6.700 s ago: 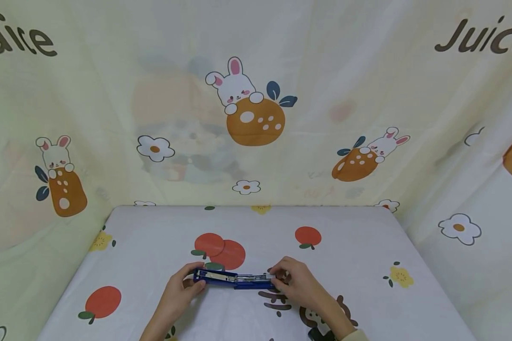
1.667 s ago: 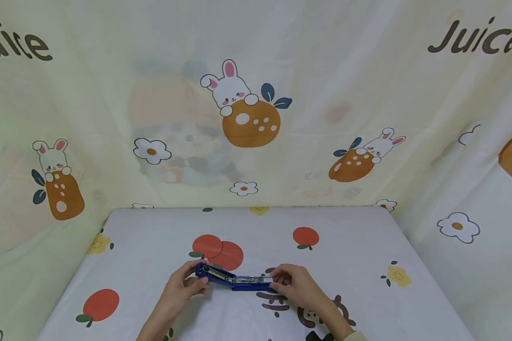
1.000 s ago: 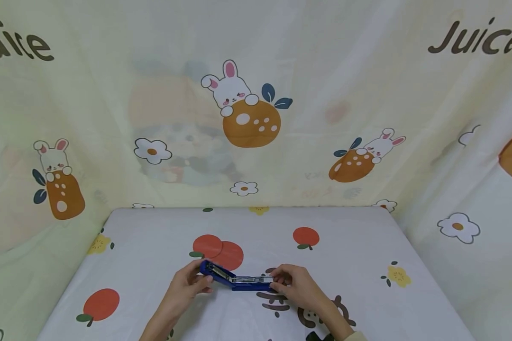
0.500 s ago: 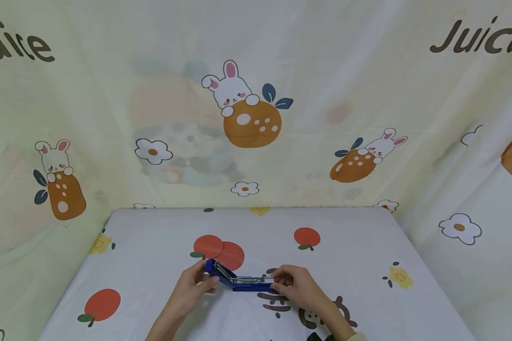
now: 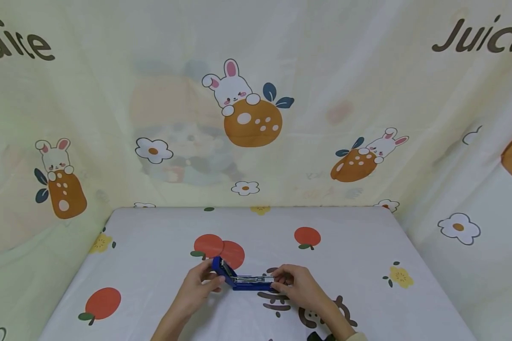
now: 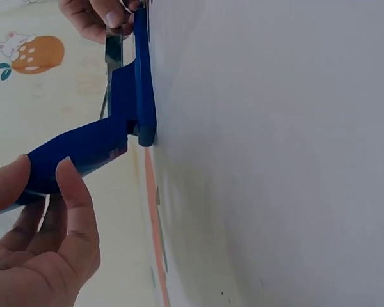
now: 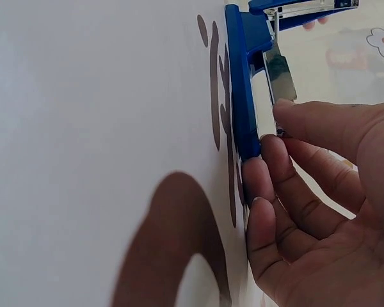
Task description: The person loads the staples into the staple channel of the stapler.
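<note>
A blue stapler (image 5: 253, 286) lies unfolded on the table near its front, its base flat and its top arm (image 5: 224, 271) swung back and tilted up to the left. My left hand (image 5: 198, 286) holds the end of that arm between thumb and fingers; in the left wrist view, the arm (image 6: 83, 147) slants away from the base. At the other end my right hand (image 5: 297, 283) pinches the silvery staple channel, its fingertips beside the base. In the right wrist view the metal channel (image 7: 281, 73) stands slightly apart from the blue base (image 7: 242, 89), my thumb touching it.
The white tablecloth (image 5: 345, 255) carries printed fruit and flowers, all flat. Pale curtains (image 5: 315, 52) with bunny prints hang at the back and both sides. A small black object (image 5: 320, 336) sits by the right wrist at the lower frame edge.
The stapler's top arm, nearly flat at first, has tilted up steadily. My left hand has moved right with it, still holding its end. My right hand and the base have hardly moved.
</note>
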Demonstrator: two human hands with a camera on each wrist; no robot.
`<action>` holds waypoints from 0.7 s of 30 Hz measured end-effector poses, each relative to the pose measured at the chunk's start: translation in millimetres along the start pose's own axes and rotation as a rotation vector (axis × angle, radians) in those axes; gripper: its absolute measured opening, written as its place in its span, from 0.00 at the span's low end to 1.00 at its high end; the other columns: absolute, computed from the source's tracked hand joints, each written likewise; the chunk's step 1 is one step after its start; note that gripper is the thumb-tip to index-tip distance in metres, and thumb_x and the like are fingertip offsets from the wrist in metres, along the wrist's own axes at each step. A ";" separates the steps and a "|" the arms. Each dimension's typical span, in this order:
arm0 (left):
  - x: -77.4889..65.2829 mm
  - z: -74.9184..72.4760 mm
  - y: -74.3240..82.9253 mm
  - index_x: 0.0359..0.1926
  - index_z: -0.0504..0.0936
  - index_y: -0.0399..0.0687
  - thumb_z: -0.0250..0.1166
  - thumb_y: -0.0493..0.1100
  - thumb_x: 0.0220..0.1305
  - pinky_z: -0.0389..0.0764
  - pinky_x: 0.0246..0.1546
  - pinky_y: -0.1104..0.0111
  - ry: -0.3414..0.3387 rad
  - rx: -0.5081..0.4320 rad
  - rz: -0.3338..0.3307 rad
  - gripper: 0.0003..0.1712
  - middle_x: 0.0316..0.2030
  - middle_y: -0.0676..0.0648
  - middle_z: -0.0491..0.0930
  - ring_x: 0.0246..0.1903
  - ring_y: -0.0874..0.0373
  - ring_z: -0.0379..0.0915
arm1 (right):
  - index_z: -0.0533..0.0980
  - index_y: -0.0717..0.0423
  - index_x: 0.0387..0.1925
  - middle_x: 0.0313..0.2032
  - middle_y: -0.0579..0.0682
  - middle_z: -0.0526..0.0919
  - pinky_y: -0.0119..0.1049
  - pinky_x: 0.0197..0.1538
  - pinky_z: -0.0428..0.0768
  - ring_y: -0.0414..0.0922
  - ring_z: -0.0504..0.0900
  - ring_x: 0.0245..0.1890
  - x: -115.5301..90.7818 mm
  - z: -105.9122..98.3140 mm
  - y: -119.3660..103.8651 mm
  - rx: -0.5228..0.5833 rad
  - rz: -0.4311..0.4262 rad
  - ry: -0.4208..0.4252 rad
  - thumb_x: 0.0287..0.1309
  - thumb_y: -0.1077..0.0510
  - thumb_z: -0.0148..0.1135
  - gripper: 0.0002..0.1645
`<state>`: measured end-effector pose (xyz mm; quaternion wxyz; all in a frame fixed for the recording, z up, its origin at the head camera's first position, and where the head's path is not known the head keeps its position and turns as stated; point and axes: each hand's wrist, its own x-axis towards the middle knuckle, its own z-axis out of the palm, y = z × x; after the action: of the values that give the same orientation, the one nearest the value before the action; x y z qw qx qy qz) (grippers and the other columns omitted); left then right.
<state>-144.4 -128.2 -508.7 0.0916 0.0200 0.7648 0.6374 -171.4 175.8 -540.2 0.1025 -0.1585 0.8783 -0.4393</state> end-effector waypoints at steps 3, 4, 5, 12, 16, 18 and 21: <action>0.9 2.3 -0.5 0.64 0.79 0.35 0.66 0.30 0.71 0.90 0.40 0.68 -0.004 0.009 -0.008 0.22 0.53 0.36 0.86 0.46 0.52 0.81 | 0.86 0.52 0.45 0.34 0.44 0.85 0.25 0.35 0.79 0.37 0.79 0.33 -0.2 0.1 0.3 0.002 0.000 -0.003 0.65 0.55 0.75 0.10; 1.3 3.0 -0.6 0.64 0.79 0.35 0.66 0.31 0.71 0.90 0.40 0.68 -0.007 0.015 -0.010 0.22 0.53 0.36 0.86 0.45 0.52 0.81 | 0.86 0.52 0.45 0.34 0.44 0.85 0.25 0.35 0.79 0.37 0.79 0.33 -0.1 0.2 0.4 0.002 -0.001 -0.004 0.65 0.55 0.75 0.10; 1.7 3.6 -0.7 0.64 0.79 0.36 0.66 0.31 0.71 0.90 0.40 0.68 -0.010 0.020 -0.015 0.22 0.53 0.37 0.86 0.45 0.53 0.81 | 0.86 0.52 0.45 0.34 0.44 0.85 0.25 0.35 0.79 0.37 0.79 0.33 -0.1 0.2 0.4 0.001 -0.001 -0.004 0.65 0.55 0.75 0.10; 3.4 5.9 0.8 0.63 0.80 0.38 0.67 0.32 0.71 0.90 0.41 0.69 -0.030 0.031 -0.020 0.21 0.52 0.38 0.86 0.44 0.53 0.80 | 0.86 0.52 0.45 0.35 0.44 0.86 0.25 0.35 0.79 0.37 0.79 0.33 0.0 0.7 -1.5 -0.003 0.006 -0.013 0.65 0.55 0.75 0.10; 4.0 6.3 1.4 0.64 0.80 0.37 0.66 0.32 0.72 0.90 0.41 0.70 -0.042 0.019 -0.011 0.21 0.52 0.37 0.85 0.43 0.53 0.80 | 0.86 0.52 0.45 0.35 0.44 0.86 0.25 0.35 0.80 0.36 0.79 0.33 0.4 0.1 -2.1 -0.006 0.003 -0.010 0.65 0.55 0.74 0.09; 4.4 6.7 1.5 0.64 0.79 0.37 0.66 0.33 0.72 0.89 0.41 0.70 -0.048 0.012 -0.010 0.21 0.52 0.37 0.85 0.43 0.53 0.79 | 0.86 0.53 0.45 0.34 0.44 0.86 0.25 0.35 0.80 0.36 0.79 0.33 0.5 -0.2 -2.0 -0.006 0.002 -0.006 0.65 0.55 0.74 0.09; 4.8 7.2 1.6 0.64 0.79 0.37 0.66 0.33 0.72 0.89 0.41 0.71 -0.055 0.007 -0.009 0.21 0.53 0.37 0.85 0.42 0.53 0.79 | 0.86 0.53 0.45 0.34 0.44 0.86 0.25 0.35 0.80 0.36 0.79 0.33 0.4 -0.1 -1.4 -0.007 0.004 -0.004 0.65 0.55 0.74 0.10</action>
<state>-148.0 -120.2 -509.0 0.1155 0.0342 0.7643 0.6335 -171.5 175.0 -539.0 0.1046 -0.1577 0.8799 -0.4358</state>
